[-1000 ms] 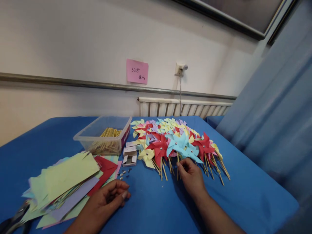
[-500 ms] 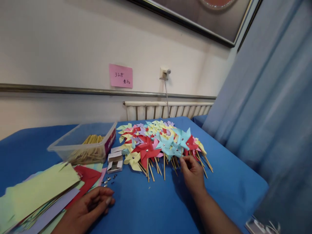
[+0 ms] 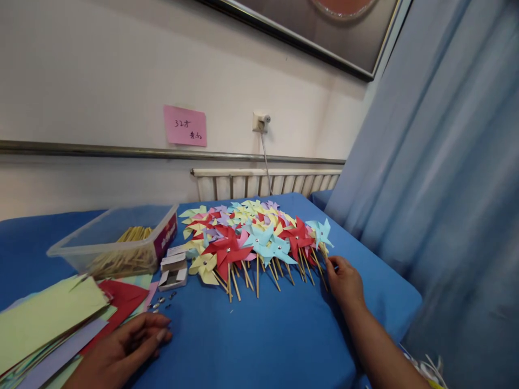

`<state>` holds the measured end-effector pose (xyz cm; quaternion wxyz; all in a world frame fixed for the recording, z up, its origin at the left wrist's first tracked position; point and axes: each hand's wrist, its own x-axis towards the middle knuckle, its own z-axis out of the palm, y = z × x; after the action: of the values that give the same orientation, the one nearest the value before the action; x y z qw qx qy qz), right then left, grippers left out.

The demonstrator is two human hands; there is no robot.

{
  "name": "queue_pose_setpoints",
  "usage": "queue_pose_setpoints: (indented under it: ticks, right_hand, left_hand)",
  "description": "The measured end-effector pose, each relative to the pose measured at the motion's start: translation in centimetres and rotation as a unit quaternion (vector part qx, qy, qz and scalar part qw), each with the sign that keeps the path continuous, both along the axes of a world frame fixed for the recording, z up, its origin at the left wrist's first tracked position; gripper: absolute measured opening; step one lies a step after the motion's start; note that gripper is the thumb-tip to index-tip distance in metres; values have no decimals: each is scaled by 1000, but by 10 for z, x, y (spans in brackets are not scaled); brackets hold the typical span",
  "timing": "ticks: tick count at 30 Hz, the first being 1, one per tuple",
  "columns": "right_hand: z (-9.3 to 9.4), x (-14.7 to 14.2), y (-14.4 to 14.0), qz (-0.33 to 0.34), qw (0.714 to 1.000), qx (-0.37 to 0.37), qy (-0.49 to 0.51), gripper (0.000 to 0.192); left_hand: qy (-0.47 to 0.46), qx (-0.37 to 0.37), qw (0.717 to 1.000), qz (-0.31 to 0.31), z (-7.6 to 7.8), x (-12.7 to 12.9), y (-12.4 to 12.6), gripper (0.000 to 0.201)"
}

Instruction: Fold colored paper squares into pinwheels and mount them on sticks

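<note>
A light blue paper pinwheel [image 3: 321, 233] stands at the right end of a pile of pinwheels, and my right hand [image 3: 344, 281] pinches its stick from below, fingers closed. The pile holds red [image 3: 228, 250], light blue, yellow, pink and purple pinwheels on thin wooden sticks. My left hand [image 3: 125, 346] rests by the stacked coloured paper [image 3: 52, 319], loosely curled, with a gap between thumb and forefinger and nothing seen in it. Several small metal fasteners [image 3: 161, 300] lie just beyond its fingertips. A small open cardboard box [image 3: 173, 272] sits behind them.
A clear plastic bin [image 3: 117, 221] with thin wooden sticks [image 3: 130, 251] stands at the back left. The blue-covered table [image 3: 243, 346] ends at the right, near a blue curtain [image 3: 438, 189]. Behind are a radiator [image 3: 259, 183] and a plugged-in cord [image 3: 265, 156].
My right hand has carried the light blue pinwheel to the right, from in front of the pile to its right end. The view has turned slightly right; my left hand stays by the paper.
</note>
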<state>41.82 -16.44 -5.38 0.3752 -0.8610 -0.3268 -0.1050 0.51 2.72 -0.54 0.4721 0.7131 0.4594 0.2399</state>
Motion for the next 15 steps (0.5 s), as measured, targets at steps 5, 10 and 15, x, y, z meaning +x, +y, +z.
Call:
queue_pose_setpoints:
  ticks: [5, 10, 15]
  right_hand:
    - [-5, 4, 1, -6, 999, -34, 1, 33]
    - [-5, 4, 0, -15, 999, -38, -2, 31]
    - [-2, -6, -12, -60, 998, -9, -12, 41]
  left_hand:
    - [6, 12, 1000, 7, -2, 2, -3, 34]
    - [1, 14, 1000, 14, -2, 5, -7, 35]
    - [2, 12, 1000, -20, 11, 7, -19, 28]
